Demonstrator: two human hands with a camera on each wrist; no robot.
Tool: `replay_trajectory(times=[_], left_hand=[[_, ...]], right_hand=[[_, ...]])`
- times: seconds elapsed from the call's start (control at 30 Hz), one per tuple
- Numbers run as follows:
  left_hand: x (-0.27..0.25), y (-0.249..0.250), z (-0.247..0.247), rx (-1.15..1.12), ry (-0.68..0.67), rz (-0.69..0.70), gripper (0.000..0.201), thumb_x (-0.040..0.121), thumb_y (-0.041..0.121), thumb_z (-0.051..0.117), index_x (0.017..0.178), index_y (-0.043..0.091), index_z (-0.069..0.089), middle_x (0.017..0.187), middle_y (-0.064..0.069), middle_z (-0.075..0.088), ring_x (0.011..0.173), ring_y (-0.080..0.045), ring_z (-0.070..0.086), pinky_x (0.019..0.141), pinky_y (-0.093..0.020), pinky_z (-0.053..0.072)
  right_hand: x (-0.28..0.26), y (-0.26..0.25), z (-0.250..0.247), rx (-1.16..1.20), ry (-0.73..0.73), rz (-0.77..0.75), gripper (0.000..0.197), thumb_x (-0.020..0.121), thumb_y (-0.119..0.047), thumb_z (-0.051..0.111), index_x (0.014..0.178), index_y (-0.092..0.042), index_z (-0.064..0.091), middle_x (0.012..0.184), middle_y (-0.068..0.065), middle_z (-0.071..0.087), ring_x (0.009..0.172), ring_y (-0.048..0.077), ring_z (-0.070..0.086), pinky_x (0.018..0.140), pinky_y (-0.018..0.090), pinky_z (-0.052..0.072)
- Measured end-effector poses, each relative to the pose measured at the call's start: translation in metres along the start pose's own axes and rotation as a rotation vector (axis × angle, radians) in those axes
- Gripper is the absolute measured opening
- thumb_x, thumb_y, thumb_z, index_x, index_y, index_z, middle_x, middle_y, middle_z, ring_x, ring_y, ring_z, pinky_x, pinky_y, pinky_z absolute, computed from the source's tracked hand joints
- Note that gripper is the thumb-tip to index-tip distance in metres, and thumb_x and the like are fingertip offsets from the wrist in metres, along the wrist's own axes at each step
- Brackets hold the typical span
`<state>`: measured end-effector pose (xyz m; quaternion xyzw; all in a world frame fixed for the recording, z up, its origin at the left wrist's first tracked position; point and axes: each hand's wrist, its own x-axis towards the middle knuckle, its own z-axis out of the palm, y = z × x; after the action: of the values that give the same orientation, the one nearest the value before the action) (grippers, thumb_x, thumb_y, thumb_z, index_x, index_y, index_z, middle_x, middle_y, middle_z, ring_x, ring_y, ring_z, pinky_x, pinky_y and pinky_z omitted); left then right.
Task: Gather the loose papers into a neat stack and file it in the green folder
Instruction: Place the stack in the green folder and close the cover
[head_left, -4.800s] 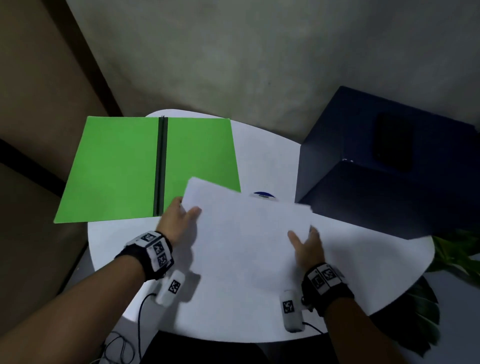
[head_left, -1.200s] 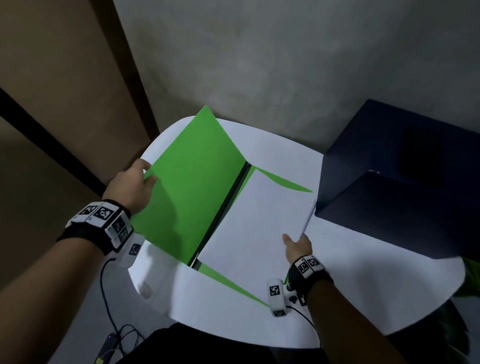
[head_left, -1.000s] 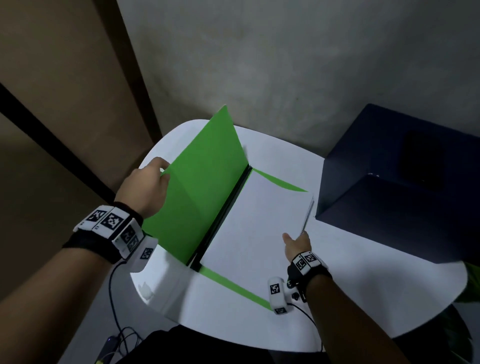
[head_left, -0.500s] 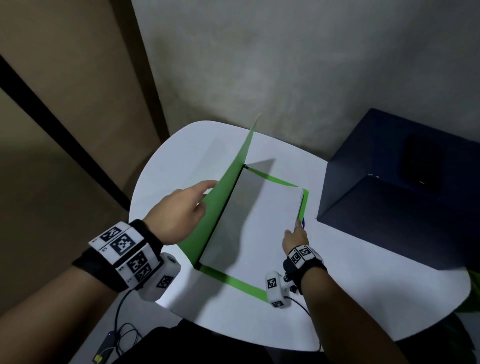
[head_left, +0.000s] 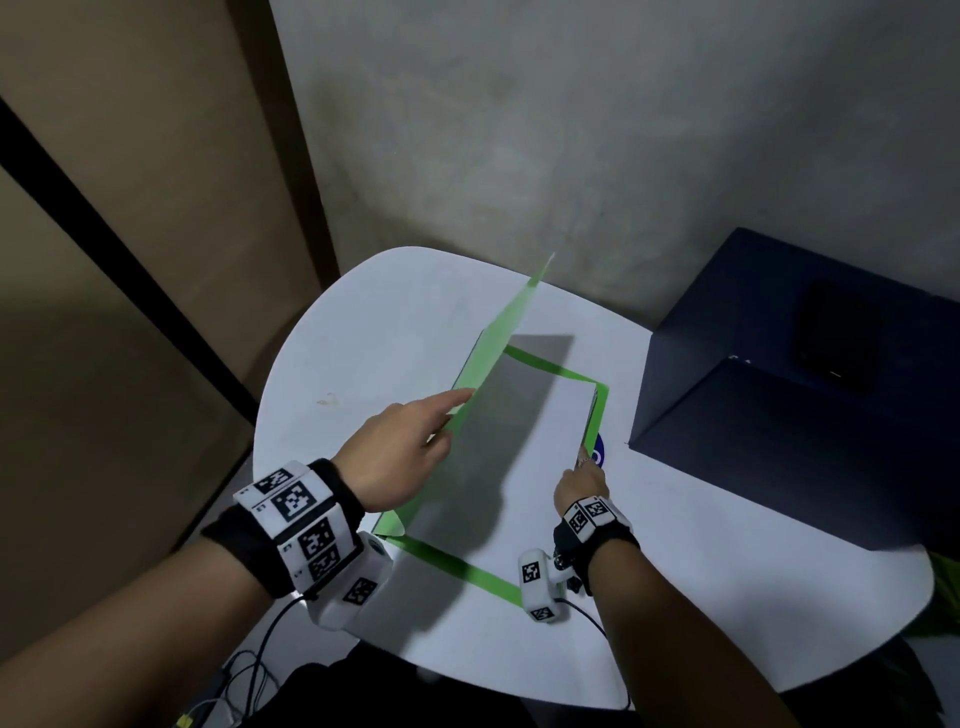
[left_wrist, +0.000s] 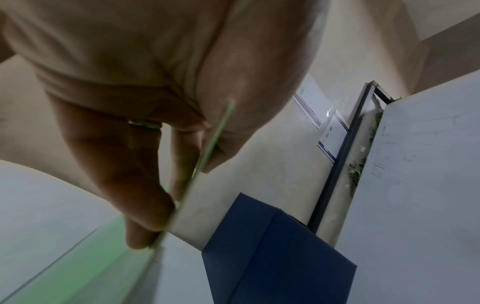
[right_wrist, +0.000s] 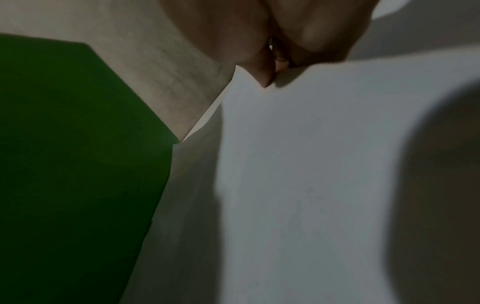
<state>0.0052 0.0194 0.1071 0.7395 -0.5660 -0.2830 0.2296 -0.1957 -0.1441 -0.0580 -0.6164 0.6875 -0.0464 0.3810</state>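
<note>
The green folder (head_left: 457, 566) lies on the white table with the white paper stack (head_left: 545, 457) on its lower half. Its cover (head_left: 498, 353) stands nearly upright over the spine and shades the papers. My left hand (head_left: 441, 421) is at the cover's near free edge. In the left wrist view that edge (left_wrist: 207, 152) runs between my thumb and straight fingers (left_wrist: 145, 226). My right hand (head_left: 582, 462) pinches the stack's right edge, which is slightly raised. The right wrist view shows fingertips (right_wrist: 265, 76) on the paper (right_wrist: 311, 164) and the green cover (right_wrist: 64, 144) at left.
A large dark blue box (head_left: 779, 441) stands on the table (head_left: 374, 332) just right of the folder. A small blue round mark (head_left: 598, 457) peeks out by my right hand. The grey wall is close behind. Cables (head_left: 249, 670) hang below the near left edge.
The cover has swung up from a slant on the left to nearly upright. My left hand moved right with it. My right hand stayed on the stack's edge.
</note>
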Motion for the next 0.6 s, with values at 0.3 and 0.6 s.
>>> replay_trajectory(times=[0.3, 0.6], left_hand=[[0.015, 0.032, 0.064, 0.108, -0.147, 0.111, 0.050, 0.099, 0.046, 0.043, 0.147, 0.035, 0.036, 0.138, 0.008, 0.059, 0.102, -0.014, 0.065, 0.099, -0.033, 0.047], [0.042, -0.044, 0.113, 0.154, -0.034, -0.527, 0.065, 0.093, 0.022, 0.046, 0.150, 0.036, 0.018, 0.160, 0.000, 0.018, 0.142, -0.036, 0.026, 0.106, -0.062, 0.031]], right_hand=[[-0.006, 0.020, -0.030, 0.418, -0.248, 0.090, 0.038, 0.096, -0.042, 0.046, 0.108, -0.011, 0.065, 0.118, 0.015, 0.066, 0.110, 0.032, 0.062, 0.095, 0.050, 0.052], [-0.032, 0.042, -0.041, 0.013, -0.298, 0.019, 0.053, 0.092, -0.040, 0.059, 0.136, -0.011, 0.049, 0.143, 0.011, 0.049, 0.120, 0.030, 0.057, 0.091, 0.037, 0.053]])
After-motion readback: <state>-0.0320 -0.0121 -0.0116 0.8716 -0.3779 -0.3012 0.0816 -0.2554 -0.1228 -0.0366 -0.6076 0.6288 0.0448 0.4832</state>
